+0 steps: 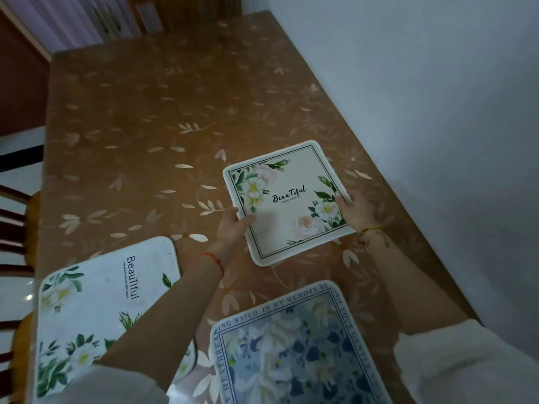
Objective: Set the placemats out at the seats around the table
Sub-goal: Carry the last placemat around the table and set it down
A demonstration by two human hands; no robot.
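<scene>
So I've got the cream floral placemat [287, 202] gripped at both side edges, left hand [233, 225] pinching its left edge and right hand [354, 209] clamped on the right, out over the middle-right of the table [131, 118], tilted a bit. Can't tell if it's touching the tabletop. Closer to me, a white floral placemat [96, 310] lies flat on the left and a blue floral placemat [294, 345] on the right. Wooden chair [14, 228] beside the left edge.
</scene>
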